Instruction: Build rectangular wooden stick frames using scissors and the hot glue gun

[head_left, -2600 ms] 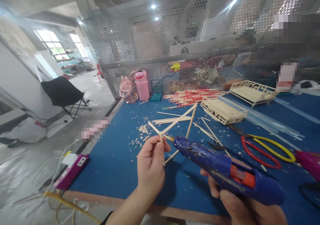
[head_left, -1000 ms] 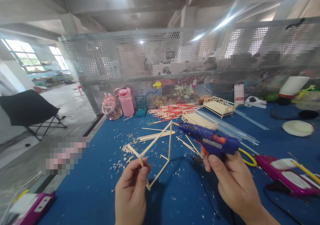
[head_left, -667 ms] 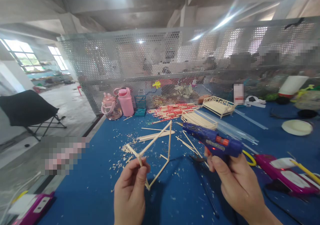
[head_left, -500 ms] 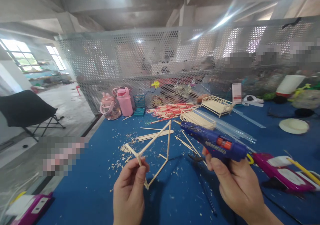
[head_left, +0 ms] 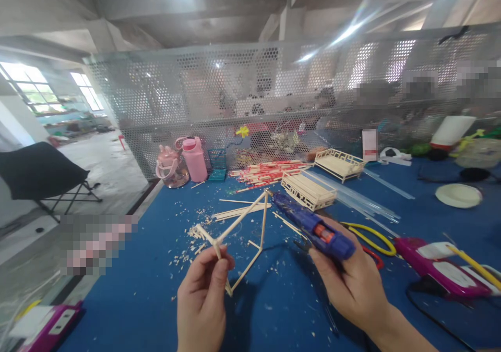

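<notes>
The left hand [head_left: 203,300] pinches a stick frame [head_left: 245,234] by one joint, raised above the blue bench [head_left: 156,268]. The right hand [head_left: 352,284] is wrapped around a blue glue gun [head_left: 313,227], its nozzle touching the frame's top corner.

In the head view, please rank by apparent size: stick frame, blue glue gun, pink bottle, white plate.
1. stick frame
2. blue glue gun
3. pink bottle and white plate: look alike, both farther away, so unranked

stick frame [head_left: 242,237]: pale, triangular, held aloft | glue gun [head_left: 313,228]: blue, nozzle at frame's top corner
</notes>
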Motion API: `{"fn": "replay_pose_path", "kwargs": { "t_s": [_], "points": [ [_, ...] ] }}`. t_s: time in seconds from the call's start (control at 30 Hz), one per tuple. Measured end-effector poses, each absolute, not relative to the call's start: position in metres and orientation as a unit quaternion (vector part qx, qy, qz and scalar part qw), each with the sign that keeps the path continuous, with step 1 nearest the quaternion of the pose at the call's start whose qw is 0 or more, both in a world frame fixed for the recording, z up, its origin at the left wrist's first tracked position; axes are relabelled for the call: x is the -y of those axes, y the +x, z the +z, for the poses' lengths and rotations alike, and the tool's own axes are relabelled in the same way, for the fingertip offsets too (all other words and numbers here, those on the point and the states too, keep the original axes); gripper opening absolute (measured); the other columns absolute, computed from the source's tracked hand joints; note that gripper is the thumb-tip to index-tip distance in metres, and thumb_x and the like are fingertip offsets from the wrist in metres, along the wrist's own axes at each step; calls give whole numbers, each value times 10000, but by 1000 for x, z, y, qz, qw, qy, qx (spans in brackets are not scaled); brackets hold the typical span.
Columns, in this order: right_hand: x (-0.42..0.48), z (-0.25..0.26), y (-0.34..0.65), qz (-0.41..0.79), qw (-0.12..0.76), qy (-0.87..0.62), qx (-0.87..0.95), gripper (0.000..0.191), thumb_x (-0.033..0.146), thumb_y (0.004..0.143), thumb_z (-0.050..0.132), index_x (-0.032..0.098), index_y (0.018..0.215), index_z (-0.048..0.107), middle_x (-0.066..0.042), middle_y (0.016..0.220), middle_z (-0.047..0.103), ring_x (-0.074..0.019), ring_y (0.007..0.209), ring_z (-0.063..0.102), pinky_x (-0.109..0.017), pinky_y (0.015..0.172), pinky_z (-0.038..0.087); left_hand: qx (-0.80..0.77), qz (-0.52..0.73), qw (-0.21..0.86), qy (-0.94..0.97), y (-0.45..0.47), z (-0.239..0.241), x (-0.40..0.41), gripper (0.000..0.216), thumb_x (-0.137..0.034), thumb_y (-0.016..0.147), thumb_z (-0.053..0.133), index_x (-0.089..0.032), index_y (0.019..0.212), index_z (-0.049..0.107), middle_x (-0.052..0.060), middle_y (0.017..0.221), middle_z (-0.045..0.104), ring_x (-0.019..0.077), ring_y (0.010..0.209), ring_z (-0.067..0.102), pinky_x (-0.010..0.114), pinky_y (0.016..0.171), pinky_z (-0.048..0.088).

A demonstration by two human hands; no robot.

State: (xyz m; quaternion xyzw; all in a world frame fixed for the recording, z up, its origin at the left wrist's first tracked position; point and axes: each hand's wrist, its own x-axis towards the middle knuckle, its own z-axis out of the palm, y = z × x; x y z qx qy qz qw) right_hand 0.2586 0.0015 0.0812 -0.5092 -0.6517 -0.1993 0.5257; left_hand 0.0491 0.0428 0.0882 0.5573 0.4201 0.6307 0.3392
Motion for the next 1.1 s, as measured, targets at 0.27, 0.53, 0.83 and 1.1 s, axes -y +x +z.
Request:
{"fn": "replay_pose_path", "kwargs": {
  "t_s": [0.27,0.53,0.83,1.1],
  "points": [
    [-1,75,270,-276,521,-447,672,608,167,859,529,223,1436,349,-119,1128,677,-266,971,674,-369,775,557,-423,623,340,563,46,84,-45,216,-414,726,710,-214,807,711,8,666,714,116,613,671,150,577,541],
    [-55,122,355,-224,310,-739,555,435,262,925,427,152,1342,489,-160,1261,610,-295,1166,570,-402,927,470,-390,632,293,602,43,86,-45,75,-283,734,703,-226,778,721,-7,690,730,120,607,686,152,577,552],
    [-121,91,375,-80,106,-804,580,467,444,884,473,138,1213,600,-206,1103,666,-343,1005,624,-445,807,478,-246,527,124,804,21,80,-47,208,-67,795,604,-245,831,704,-16,769,733,100,693,695,139,643,549],
    [-102,83,325,163,336,-649,663,396,329,879,434,163,1203,591,-140,1121,672,-254,952,636,-447,870,482,-99,433,42,895,13,79,-52,225,-123,921,461,-172,938,680,49,804,727,111,767,690,265,858,552]
  ]
}}
